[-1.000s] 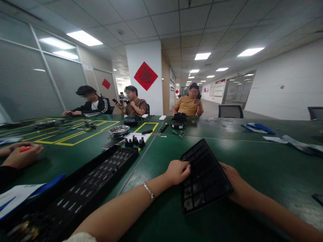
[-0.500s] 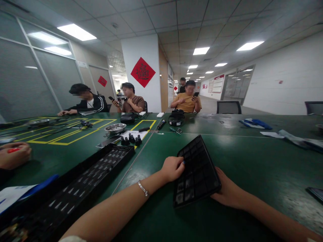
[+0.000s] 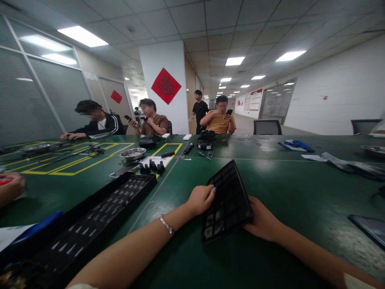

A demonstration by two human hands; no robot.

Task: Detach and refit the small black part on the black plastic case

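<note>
A black plastic tray (image 3: 227,200) with a grid of small compartments is tilted up off the green table (image 3: 285,188), its far end raised. My left hand (image 3: 201,199) grips its left edge, fingers curled over the rim. Under the tray's right side sits my right hand (image 3: 261,222), its fingers hidden beneath the tray. A bracelet (image 3: 165,224) is on my left wrist.
A long black tray (image 3: 90,224) of small metal parts lies at the left. Beyond it are black caps (image 3: 152,166), a metal bowl (image 3: 133,153) and yellow floor-tape lines. Another person's hand (image 3: 10,188) is at far left. Three people sit opposite; one stands. A phone (image 3: 368,226) lies right.
The tray and both hands have drifted left and slightly nearer in view as the head turned right. A standing person has appeared behind the seated ones.
</note>
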